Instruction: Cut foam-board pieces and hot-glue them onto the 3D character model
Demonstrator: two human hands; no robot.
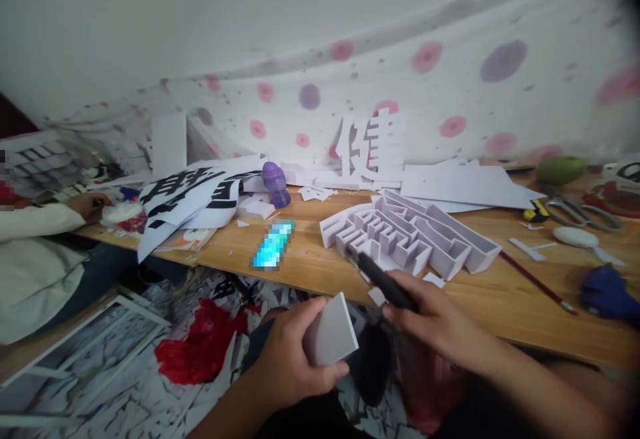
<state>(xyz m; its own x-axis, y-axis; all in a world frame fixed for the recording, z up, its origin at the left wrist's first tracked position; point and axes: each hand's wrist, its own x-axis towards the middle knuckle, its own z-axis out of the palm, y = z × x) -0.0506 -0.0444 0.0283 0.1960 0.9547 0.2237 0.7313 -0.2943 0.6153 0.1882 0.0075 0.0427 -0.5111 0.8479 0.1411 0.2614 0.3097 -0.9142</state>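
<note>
Holding its white board piece (333, 332) by opposite edges, sensible for something probably light, stiff and snappable, the left hand (285, 352) sits nearer than the hollow white character (423, 260), before which the right hand (435, 319) clasps a black tool (383, 282).

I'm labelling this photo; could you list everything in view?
table: one, brown, across middle
cloth: one, spotted white, behind
block: one, white, lower centre
tool: one, black, lower centre
hollow character: one, white, table
flat character: one, white, before cloth
phone: one, cyan, table
bottle: one, purple, table
printed sheets: several, monochrome, left
blank sheets: several, white, right rear
pencil: one, red, right
scissors: one, grey, right
fruit: one, green, right rear
gadget: one, blue, right
oval piece: one, white, right
bundle: one, red, floor
scraps: many, white, floor
coworker: one, white sleeve, left
left hand: one, bare, on block
right hand: one, bare, on tool
</note>
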